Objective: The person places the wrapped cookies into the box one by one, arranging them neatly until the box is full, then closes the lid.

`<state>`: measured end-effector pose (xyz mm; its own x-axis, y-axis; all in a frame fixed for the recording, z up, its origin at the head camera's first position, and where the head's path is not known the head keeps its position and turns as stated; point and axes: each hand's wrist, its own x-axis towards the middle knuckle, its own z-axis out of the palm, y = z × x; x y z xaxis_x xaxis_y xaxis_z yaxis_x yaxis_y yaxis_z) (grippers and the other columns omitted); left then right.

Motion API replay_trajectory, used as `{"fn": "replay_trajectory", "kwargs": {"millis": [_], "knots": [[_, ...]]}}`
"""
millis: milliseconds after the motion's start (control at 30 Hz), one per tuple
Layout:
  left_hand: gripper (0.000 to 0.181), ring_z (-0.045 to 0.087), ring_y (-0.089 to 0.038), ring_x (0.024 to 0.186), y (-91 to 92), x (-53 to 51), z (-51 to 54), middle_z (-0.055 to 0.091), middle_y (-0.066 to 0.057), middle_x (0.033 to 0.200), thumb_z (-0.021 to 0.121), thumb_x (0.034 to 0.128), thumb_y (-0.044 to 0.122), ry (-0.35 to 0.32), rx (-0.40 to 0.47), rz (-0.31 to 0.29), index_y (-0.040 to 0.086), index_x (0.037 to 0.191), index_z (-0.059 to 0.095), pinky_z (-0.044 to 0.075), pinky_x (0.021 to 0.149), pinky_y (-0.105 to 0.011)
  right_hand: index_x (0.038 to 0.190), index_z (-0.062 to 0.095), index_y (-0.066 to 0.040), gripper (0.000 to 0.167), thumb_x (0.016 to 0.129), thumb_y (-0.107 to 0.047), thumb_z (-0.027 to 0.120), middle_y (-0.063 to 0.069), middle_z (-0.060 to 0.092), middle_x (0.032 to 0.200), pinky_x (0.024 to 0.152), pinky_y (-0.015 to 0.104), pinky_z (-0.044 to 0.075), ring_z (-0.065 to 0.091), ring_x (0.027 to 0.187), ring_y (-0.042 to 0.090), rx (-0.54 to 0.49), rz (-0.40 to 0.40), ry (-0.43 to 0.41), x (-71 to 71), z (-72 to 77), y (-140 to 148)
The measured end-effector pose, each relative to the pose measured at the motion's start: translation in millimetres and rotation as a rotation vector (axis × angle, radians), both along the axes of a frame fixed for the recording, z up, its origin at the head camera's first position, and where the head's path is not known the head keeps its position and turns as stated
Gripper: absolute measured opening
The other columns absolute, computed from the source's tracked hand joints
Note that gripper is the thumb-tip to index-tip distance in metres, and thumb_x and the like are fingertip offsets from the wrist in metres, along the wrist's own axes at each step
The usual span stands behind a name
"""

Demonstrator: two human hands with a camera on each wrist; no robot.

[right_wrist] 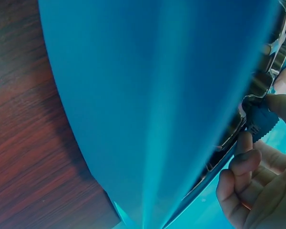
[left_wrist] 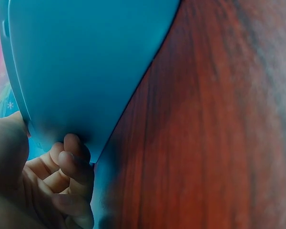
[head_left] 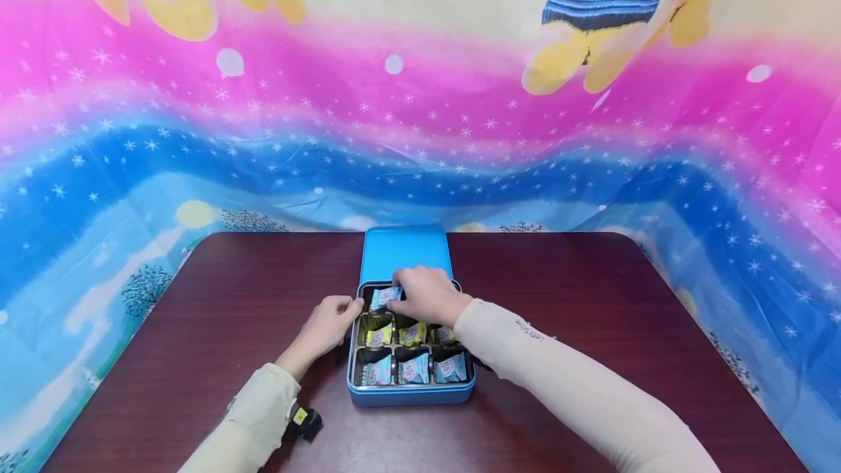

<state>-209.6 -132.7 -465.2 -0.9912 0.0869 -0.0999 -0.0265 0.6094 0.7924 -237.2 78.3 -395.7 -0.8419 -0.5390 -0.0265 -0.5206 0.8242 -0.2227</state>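
Observation:
A blue tin box (head_left: 414, 397) sits on the table with its lid (head_left: 404, 252) tipped back. Its insert is divided into compartments holding wrapped candies, with blue wrappers (head_left: 414, 369) in the front row and yellow-green wrappers (head_left: 412, 332) in the middle row. My left hand (head_left: 326, 325) holds the tin's left side near the back, thumb at the rim and fingers bent against the outer wall (left_wrist: 86, 67). Over the back row, my right hand (head_left: 427, 293) pinches a blue-wrapped candy (head_left: 382, 298) at the back-left compartment. That hand hides most of the back row.
The dark reddish-brown table (head_left: 263, 276) extends around the tin. A patterned cloth (head_left: 420, 130) hangs behind and beside it. A small black device (head_left: 306, 422) is strapped at the left wrist. The right sleeve (head_left: 565, 371) crosses the table's right half.

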Motion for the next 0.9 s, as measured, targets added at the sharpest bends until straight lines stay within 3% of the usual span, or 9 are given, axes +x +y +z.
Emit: {"fn": "replay_trajectory", "kwargs": {"millis": [900], "knots": [[0.042, 0.048, -0.016, 0.046, -0.1, -0.2, -1.4, 0.049, 0.001, 0.055, 0.049, 0.1044, 0.041, -0.007, -0.015, 0.002, 0.014, 0.073, 0.054, 0.041, 0.049, -0.03, 0.12, 0.069, -0.014, 0.038, 0.095, -0.043, 0.069, -0.006, 0.057, 0.068, 0.046, 0.025, 0.037, 0.048, 0.05, 0.008, 0.005, 0.026, -0.03, 2.9, 3.3, -1.2]]}}
